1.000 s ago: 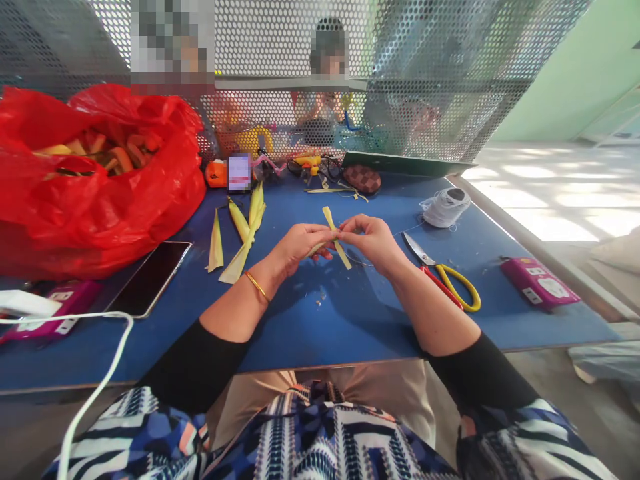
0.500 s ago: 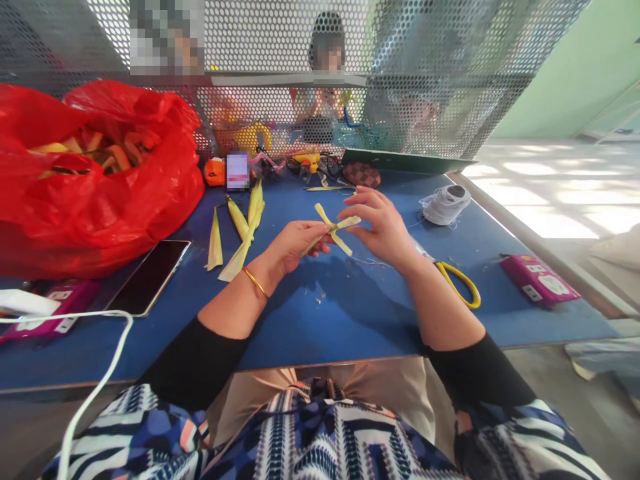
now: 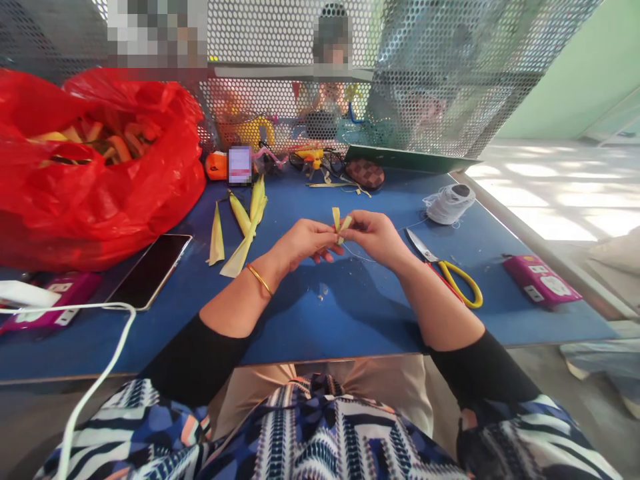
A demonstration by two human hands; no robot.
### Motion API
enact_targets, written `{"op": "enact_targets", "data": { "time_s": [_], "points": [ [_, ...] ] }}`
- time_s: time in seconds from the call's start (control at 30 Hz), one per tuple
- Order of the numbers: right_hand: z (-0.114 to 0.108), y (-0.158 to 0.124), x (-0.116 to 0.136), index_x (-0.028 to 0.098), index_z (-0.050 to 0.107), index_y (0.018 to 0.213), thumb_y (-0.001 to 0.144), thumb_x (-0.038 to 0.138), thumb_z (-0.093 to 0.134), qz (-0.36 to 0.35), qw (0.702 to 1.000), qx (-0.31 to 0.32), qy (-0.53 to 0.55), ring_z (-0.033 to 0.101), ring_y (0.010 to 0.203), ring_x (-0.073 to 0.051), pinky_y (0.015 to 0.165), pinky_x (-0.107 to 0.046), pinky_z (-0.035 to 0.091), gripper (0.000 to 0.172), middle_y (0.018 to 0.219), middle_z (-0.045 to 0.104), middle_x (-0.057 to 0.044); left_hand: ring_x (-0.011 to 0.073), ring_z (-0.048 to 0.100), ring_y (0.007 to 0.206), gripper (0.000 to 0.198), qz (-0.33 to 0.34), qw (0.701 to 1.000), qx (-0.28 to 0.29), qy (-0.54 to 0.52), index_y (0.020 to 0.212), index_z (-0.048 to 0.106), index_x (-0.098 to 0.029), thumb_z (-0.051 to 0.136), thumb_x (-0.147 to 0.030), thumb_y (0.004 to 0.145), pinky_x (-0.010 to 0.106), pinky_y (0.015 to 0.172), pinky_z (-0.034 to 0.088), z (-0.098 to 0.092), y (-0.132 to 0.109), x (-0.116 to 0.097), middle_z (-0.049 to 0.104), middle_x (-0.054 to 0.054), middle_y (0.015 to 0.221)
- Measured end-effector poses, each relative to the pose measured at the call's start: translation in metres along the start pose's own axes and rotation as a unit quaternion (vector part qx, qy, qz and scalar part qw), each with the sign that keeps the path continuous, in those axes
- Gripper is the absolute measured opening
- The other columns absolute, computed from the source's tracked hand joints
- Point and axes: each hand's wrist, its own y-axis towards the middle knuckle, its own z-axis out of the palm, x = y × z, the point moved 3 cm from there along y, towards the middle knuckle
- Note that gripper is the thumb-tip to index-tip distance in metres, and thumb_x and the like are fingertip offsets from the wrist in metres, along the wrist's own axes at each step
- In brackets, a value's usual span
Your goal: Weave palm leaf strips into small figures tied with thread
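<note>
Pale yellow-green husk strips (image 3: 337,220) stick up between my two hands above the blue table. My left hand (image 3: 309,241) pinches their lower end, with its wrist in a gold bangle. On the other side, the thumb and fingers of my right hand (image 3: 371,235) are closed on a strip. The hands nearly touch, and the joined part of the strips is mostly hidden. A thin white thread (image 3: 357,255) runs beneath them. Loose corn husks (image 3: 246,230) lie left of my left hand. Scissors with yellow and red handles (image 3: 445,270) rest beside my right forearm.
A big red plastic bag (image 3: 150,220) of husk pieces fills the left, with a phone (image 3: 151,272) and white cable (image 3: 107,373) before it. A thread spool (image 3: 450,203) and a purple pack (image 3: 541,280) stand right. A perforated metal screen (image 3: 280,50) closes the back; a person sits beyond.
My right hand has come down and left, from loosely spread fingers to a pinch on the strips. The spread strips now stand closer together. The scissor blades have come into view.
</note>
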Motion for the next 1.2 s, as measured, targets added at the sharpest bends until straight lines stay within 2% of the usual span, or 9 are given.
{"op": "enact_targets", "data": {
  "time_s": [0.07, 0.17, 0.43, 0.57, 0.67, 0.93, 1.03, 1.13, 1.2],
  "points": [
    [0.0013, 0.0007, -0.0028, 0.020, 0.057, 0.063, 0.073, 0.029, 0.069, 0.027, 0.999, 0.011, 0.044, 0.051, 0.063, -0.014, 0.063, -0.030, 0.039, 0.018, 0.064, 0.061, 0.001, 0.0104, 0.056, 0.045, 0.008, -0.010, 1.000, 0.013, 0.003, 0.068, 0.070, -0.013, 0.067, -0.018, 0.074, 0.022, 0.044, 0.036, -0.0001, -0.0009, -0.0004, 0.071, 0.007, 0.066],
    [0.0026, 0.0009, -0.0045, 0.020, 0.053, 0.066, 0.070, 0.029, 0.070, 0.039, 0.995, -0.012, 0.090, 0.049, 0.059, -0.012, 0.059, -0.027, 0.038, 0.019, 0.062, 0.057, 0.003, 0.0102, 0.055, 0.048, 0.011, -0.012, 1.000, 0.024, -0.009, 0.068, 0.069, -0.013, 0.064, -0.020, 0.075, 0.023, 0.047, 0.040, 0.0001, -0.0020, -0.0015, 0.069, 0.006, 0.064],
    [0.0086, 0.0006, -0.0069, 0.021, 0.053, 0.089, 0.067, 0.020, 0.066, 0.069, 0.984, -0.063, 0.154, 0.051, 0.055, -0.011, 0.055, -0.026, 0.040, 0.025, 0.060, 0.054, 0.007, 0.0088, 0.052, 0.046, 0.018, 0.018, 1.000, -0.017, 0.007, 0.063, 0.066, -0.014, 0.061, -0.023, 0.077, 0.022, 0.045, 0.038, -0.0015, -0.0003, -0.0022, 0.064, 0.002, 0.057],
    [0.0098, 0.0010, -0.0062, 0.019, 0.054, 0.080, 0.065, 0.021, 0.067, 0.085, 0.976, -0.059, 0.192, 0.052, 0.055, -0.010, 0.056, -0.026, 0.041, 0.020, 0.061, 0.057, 0.005, 0.0074, 0.049, 0.045, 0.015, 0.027, 1.000, -0.008, 0.001, 0.063, 0.067, -0.015, 0.068, -0.026, 0.073, 0.021, 0.043, 0.033, -0.0059, 0.0013, -0.0009, 0.063, 0.001, 0.057],
    [0.0101, 0.0011, -0.0050, 0.019, 0.055, 0.076, 0.062, 0.023, 0.070, 0.096, 0.970, -0.044, 0.218, 0.053, 0.055, -0.010, 0.055, -0.026, 0.041, 0.021, 0.060, 0.058, 0.005, 0.0063, 0.048, 0.045, 0.015, 0.007, 1.000, 0.010, -0.028, 0.068, 0.069, -0.015, 0.076, -0.027, 0.067, 0.020, 0.043, 0.031, -0.0083, 0.0020, 0.0012, 0.063, 0.000, 0.058],
    [0.0102, 0.0009, -0.0065, 0.018, 0.057, 0.074, 0.060, 0.023, 0.074, 0.101, 0.969, -0.043, 0.220, 0.045, 0.053, -0.008, 0.051, -0.023, 0.035, 0.022, 0.056, 0.054, 0.006, 0.0066, 0.048, 0.047, 0.023, -0.021, 0.999, 0.028, -0.042, 0.066, 0.068, -0.014, 0.083, -0.031, 0.061, 0.022, 0.047, 0.031, -0.0069, 0.0028, 0.0032, 0.060, 0.001, 0.059],
    [0.0098, 0.0014, -0.0088, 0.018, 0.056, 0.072, 0.062, 0.022, 0.073, 0.098, 0.969, -0.060, 0.220, 0.047, 0.055, -0.009, 0.053, -0.024, 0.036, 0.020, 0.058, 0.054, 0.005, 0.0078, 0.047, 0.048, 0.028, 0.001, 0.999, -0.002, -0.038, 0.065, 0.069, -0.015, 0.082, -0.039, 0.062, 0.024, 0.048, 0.029, -0.0070, 0.0048, 0.0045, 0.058, 0.000, 0.057],
    [0.0072, 0.0017, -0.0111, 0.018, 0.056, 0.073, 0.065, 0.020, 0.071, 0.106, 0.962, -0.101, 0.230, 0.049, 0.056, -0.010, 0.054, -0.025, 0.037, 0.017, 0.060, 0.055, 0.004, 0.0114, 0.053, 0.059, 0.037, 0.069, 0.990, -0.097, -0.074, 0.073, 0.072, -0.016, 0.078, -0.052, 0.065, 0.025, 0.054, 0.033, -0.0084, 0.0053, 0.0035, 0.061, 0.002, 0.064],
    [0.0055, 0.0017, -0.0116, 0.019, 0.055, 0.073, 0.066, 0.017, 0.069, 0.109, 0.957, -0.126, 0.236, 0.050, 0.056, -0.010, 0.055, -0.025, 0.038, 0.015, 0.060, 0.056, 0.003, 0.0150, 0.060, 0.074, 0.041, 0.105, 0.978, -0.133, -0.124, 0.080, 0.074, -0.017, 0.079, -0.055, 0.064, 0.026, 0.064, 0.039, -0.0073, 0.0045, 0.0032, 0.067, 0.004, 0.076]
  ]
}}
